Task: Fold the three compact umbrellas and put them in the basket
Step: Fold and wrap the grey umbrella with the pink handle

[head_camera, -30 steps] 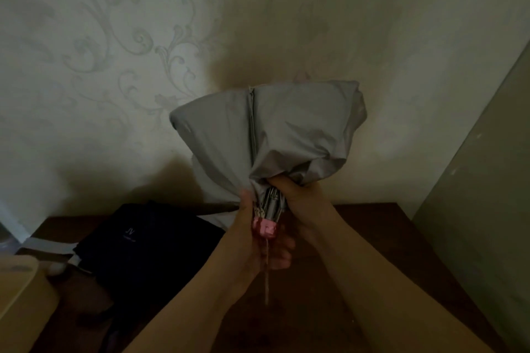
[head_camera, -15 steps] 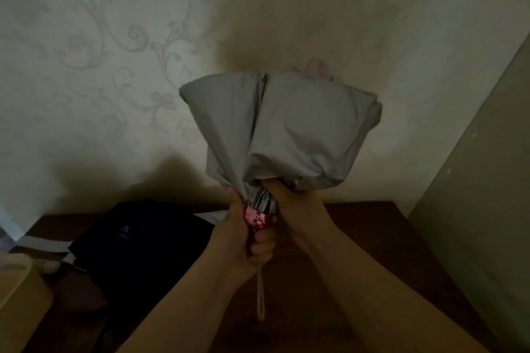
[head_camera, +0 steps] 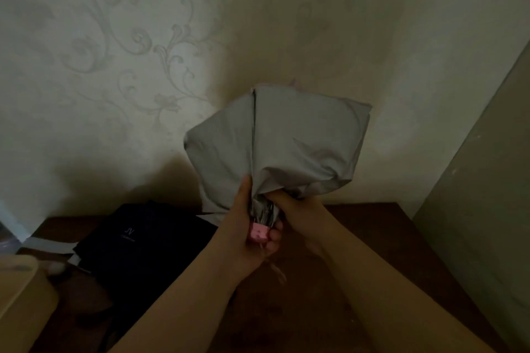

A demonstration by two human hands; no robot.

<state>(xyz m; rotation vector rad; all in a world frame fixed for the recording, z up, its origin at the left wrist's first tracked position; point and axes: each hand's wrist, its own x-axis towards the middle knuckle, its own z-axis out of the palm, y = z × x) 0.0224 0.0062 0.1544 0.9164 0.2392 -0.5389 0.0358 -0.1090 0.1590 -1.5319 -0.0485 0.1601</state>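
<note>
- Holding the grey umbrella (head_camera: 275,146) upright at the centre of the frame, canopy bunched above the fists, likely so the loose cloth hangs free for gathering.
- The left hand (head_camera: 246,238) is wrapped round the pink handle (head_camera: 259,231), steadying it from below.
- The right hand (head_camera: 298,209) clenches the fabric at the ribs, probably to squeeze the folds together.
- A dark umbrella (head_camera: 137,243) lies on the brown table (head_camera: 358,281), lower left.
- The beige basket (head_camera: 23,304) waits at the left edge, within reach.
</note>
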